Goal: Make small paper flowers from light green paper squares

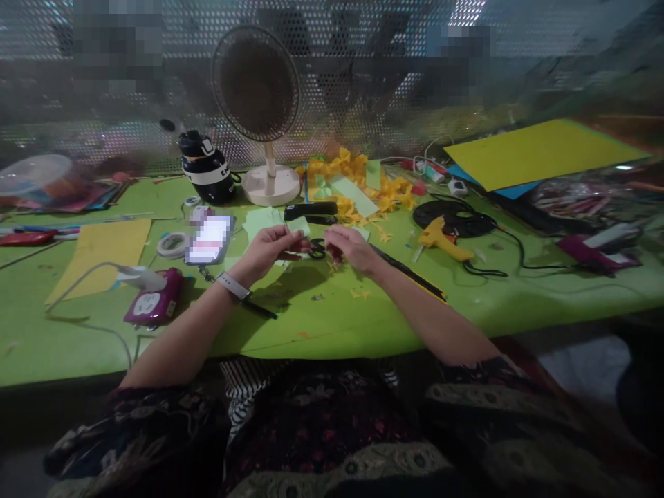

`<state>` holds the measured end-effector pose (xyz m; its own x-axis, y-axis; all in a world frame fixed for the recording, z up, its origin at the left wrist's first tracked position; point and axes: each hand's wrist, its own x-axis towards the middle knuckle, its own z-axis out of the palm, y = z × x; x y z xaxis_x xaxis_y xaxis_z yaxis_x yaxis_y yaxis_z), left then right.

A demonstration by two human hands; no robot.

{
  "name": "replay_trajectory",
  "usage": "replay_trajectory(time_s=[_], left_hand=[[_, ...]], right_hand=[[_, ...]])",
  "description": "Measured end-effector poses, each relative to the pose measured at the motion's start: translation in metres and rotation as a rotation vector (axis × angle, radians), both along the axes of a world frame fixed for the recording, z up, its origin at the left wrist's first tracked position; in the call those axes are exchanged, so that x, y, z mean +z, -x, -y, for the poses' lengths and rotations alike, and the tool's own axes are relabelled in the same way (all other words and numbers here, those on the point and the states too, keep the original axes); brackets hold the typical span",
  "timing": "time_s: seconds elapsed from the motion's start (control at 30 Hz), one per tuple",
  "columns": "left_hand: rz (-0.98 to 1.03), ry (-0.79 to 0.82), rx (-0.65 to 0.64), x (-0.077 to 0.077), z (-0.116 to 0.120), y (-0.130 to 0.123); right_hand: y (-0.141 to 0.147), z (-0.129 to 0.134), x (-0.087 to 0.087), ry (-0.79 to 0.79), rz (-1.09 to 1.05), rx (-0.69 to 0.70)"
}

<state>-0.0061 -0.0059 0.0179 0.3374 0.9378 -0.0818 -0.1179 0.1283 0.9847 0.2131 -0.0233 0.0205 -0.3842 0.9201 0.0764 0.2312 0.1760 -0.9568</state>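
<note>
While pinching a slip (298, 225) between thumb and fingers of the left hand (274, 247), holds the right hand (353, 250) curled, with fingertips drawn close to one another. Leaves a small gap between both hands, above the middle of the green table (337, 332). Cannot tell, because of blur, if gripping something thin with the right hand. Can see scissors (316, 254) in this gap, partly hidden, and a black stapler (311, 209) just behind the slip. Near the left hand, can find more green papers (261, 221), and farther left a lit phone (208, 238), a tape roll (162, 246) and a purple box (154, 301). Behind the right hand, can notice petal-like yellow pieces (342, 164) in a heap, with green strips (357, 197) on top. To the right, can see a yellow glue gun (443, 240) in front of a black disc (471, 221). At the back, can find a fan (256, 86) beside a dark bottle (208, 173).
</note>
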Motion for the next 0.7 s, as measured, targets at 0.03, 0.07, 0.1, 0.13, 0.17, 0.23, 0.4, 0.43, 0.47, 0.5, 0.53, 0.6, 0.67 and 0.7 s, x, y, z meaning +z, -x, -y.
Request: replay_trajectory(time_s=[0.03,0.07,0.1,0.13,0.17,0.23,0.4,0.43,0.47,0.5,0.53,0.6,0.67,0.7], left_hand=[[0.022,-0.004,0.076,0.000,-0.003,0.001],[0.039,-0.004,0.140,0.000,-0.005,0.003],[0.048,-0.001,0.188,0.000,-0.007,0.004],[0.051,0.003,0.218,-0.001,-0.009,0.005],[0.051,0.006,0.233,-0.002,-0.010,0.006],[0.047,0.008,0.234,-0.003,-0.011,0.007],[0.050,0.004,0.238,-0.005,-0.011,0.006],[0.051,0.009,0.245,-0.006,-0.011,0.005],[0.051,0.014,0.246,-0.006,-0.011,0.005],[0.049,0.017,0.244,-0.007,-0.011,0.004],[0.047,0.016,0.240,-0.007,-0.011,0.004],[0.037,0.006,0.228,-0.008,-0.011,0.005],[0.025,-0.007,0.217,-0.009,-0.010,0.006],[0.017,-0.013,0.210,-0.009,-0.010,0.006]], right_hand=[[-0.002,-0.003,0.000,-0.042,0.039,-0.066],[-0.002,-0.007,-0.002,-0.097,0.105,-0.129],[-0.002,-0.011,-0.005,-0.156,0.199,-0.176],[-0.001,-0.015,-0.008,-0.207,0.317,-0.198],[0.001,-0.018,-0.013,-0.237,0.445,-0.198],[0.007,-0.024,-0.020,-0.279,0.661,-0.174],[0.008,-0.022,-0.017,-0.258,0.900,-0.131],[0.005,-0.019,-0.013,-0.229,0.920,-0.105],[0.001,-0.016,-0.008,-0.207,0.927,-0.074],[-0.003,-0.013,-0.004,-0.177,0.924,-0.044],[-0.006,-0.011,0.000,-0.146,0.918,-0.018],[-0.013,-0.008,0.005,-0.093,0.929,0.023],[-0.018,-0.007,0.009,-0.073,0.963,0.055],[-0.020,-0.007,0.010,-0.067,0.976,0.071]])
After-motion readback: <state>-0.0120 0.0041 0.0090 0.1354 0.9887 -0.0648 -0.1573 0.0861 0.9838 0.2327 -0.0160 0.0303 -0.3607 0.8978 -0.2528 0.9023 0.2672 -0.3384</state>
